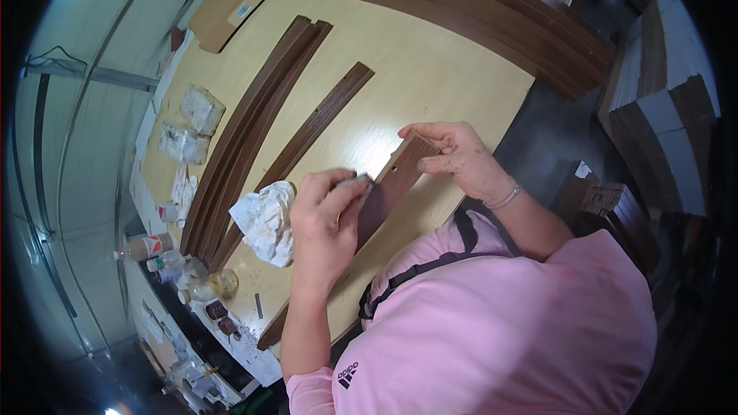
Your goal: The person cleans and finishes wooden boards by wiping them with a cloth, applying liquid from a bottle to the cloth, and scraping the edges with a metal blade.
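My right hand (pixel 469 160) grips the far end of a brown wooden board (pixel 401 177), thumb on its face and fingers behind the edge. A small hole shows near that end. The board slants down toward my body, and its near part passes behind my left forearm. My left hand (pixel 324 201) is pinched at the board's left edge on a small dark grey piece (pixel 364 180), whose kind I cannot make out. Beside the left wrist lies a crumpled white cloth (pixel 267 223) with brown stains.
Long brown strips (pixel 257 131) and a single strip (pixel 327 115) lie on the pale table (pixel 438 69). A stack of brown mouldings (pixel 461 15) spans the far edge. Bottles (pixel 146 247), plastic-wrapped packs (pixel 201 110) and a cardboard box (pixel 234 4) line the left side. Boards (pixel 661 115) are stacked at right.
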The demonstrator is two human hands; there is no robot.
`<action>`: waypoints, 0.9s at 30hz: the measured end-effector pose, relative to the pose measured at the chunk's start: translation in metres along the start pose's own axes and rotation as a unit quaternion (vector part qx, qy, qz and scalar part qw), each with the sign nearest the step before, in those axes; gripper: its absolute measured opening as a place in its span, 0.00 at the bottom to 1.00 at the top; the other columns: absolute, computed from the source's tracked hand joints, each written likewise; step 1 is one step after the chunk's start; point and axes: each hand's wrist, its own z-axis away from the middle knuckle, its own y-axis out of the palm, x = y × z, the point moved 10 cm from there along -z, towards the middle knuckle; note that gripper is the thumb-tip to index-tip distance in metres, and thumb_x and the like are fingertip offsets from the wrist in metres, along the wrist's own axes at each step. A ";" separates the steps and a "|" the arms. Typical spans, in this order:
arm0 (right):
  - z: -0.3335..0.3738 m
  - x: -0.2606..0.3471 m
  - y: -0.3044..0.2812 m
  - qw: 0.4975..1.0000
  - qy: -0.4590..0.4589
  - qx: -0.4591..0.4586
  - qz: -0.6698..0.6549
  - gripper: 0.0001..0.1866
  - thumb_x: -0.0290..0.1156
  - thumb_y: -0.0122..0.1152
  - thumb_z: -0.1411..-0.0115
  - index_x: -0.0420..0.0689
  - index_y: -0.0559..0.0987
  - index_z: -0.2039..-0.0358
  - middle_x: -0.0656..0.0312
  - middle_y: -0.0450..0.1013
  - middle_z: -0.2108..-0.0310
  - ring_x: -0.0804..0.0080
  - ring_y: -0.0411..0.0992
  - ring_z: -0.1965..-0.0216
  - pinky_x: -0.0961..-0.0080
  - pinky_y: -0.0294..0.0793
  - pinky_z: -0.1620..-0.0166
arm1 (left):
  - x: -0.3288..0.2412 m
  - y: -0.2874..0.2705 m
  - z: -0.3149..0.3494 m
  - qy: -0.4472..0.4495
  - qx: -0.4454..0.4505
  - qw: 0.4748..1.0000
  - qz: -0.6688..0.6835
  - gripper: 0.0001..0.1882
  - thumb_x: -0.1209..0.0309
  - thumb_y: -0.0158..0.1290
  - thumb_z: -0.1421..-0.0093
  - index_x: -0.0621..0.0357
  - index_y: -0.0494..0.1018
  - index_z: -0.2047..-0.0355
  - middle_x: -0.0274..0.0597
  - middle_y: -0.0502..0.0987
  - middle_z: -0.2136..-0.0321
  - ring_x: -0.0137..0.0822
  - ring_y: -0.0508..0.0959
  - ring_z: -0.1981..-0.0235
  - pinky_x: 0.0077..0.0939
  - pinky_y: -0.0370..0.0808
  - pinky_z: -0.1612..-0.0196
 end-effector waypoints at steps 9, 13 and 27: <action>-0.004 0.012 0.009 0.999 -0.030 -0.022 -0.035 0.23 0.12 0.53 0.48 0.31 0.71 0.49 0.59 0.73 0.57 0.77 0.72 0.57 0.81 0.71 0.53 | -0.036 0.007 -0.025 0.124 -0.076 0.989 0.006 0.11 0.84 0.58 0.53 0.61 0.77 0.67 0.45 0.76 0.66 0.44 0.76 0.65 0.32 0.74 0.64; -0.002 0.011 0.008 1.000 -0.021 0.000 0.005 0.23 0.12 0.53 0.48 0.32 0.71 0.50 0.60 0.73 0.58 0.77 0.72 0.58 0.81 0.71 0.54 | -0.024 0.001 0.003 0.087 -0.036 0.995 -0.044 0.12 0.84 0.58 0.56 0.60 0.78 0.69 0.44 0.77 0.67 0.43 0.76 0.66 0.32 0.74 0.66; 0.002 0.026 0.023 0.999 -0.047 0.009 0.010 0.24 0.14 0.57 0.51 0.30 0.71 0.50 0.57 0.74 0.59 0.76 0.73 0.57 0.82 0.73 0.53 | -0.031 -0.016 0.009 0.107 -0.026 0.992 -0.054 0.16 0.86 0.55 0.60 0.61 0.77 0.68 0.43 0.76 0.67 0.44 0.75 0.66 0.33 0.74 0.66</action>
